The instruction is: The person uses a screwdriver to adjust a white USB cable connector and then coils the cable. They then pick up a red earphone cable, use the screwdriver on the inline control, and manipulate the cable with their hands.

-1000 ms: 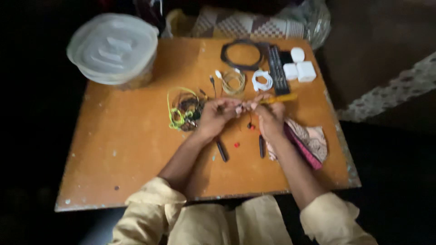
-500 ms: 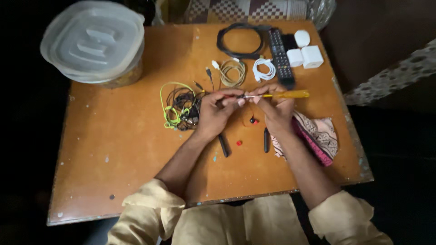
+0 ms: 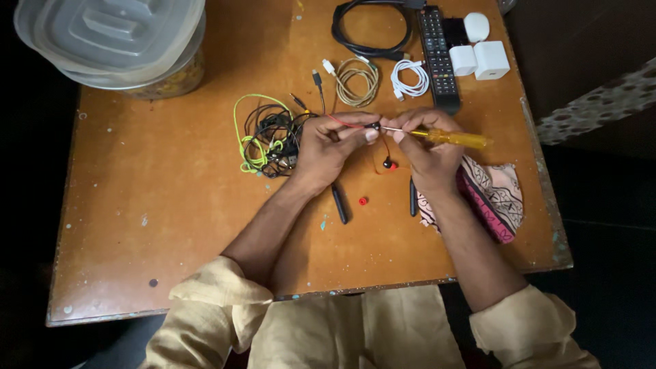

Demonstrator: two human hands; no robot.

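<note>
Seen from above, a person sits at a worn orange-brown table (image 3: 171,205). Near its centre, the left hand (image 3: 328,147) pinches a small black earbud (image 3: 374,126) between thumb and fingertips, a thin red wire trailing from it. The right hand (image 3: 427,154) is closed around a screwdriver (image 3: 444,137) with a clear yellow handle, its thin metal tip touching the earbud. Directly below the hands, at 6 o'clock, lie a second earbud (image 3: 388,164), a small red cap (image 3: 363,201) and two black pens (image 3: 339,203). At 9 o'clock of the hands sits a tangle of green and black cables (image 3: 263,137). At 12 o'clock are coiled beige and white cables (image 3: 383,75), a black remote (image 3: 437,48) and white square chargers (image 3: 482,58). At 10 o'clock stands a round container with a translucent lid (image 3: 116,34). A patterned pink cloth (image 3: 499,198) lies at 4 o'clock.
</note>
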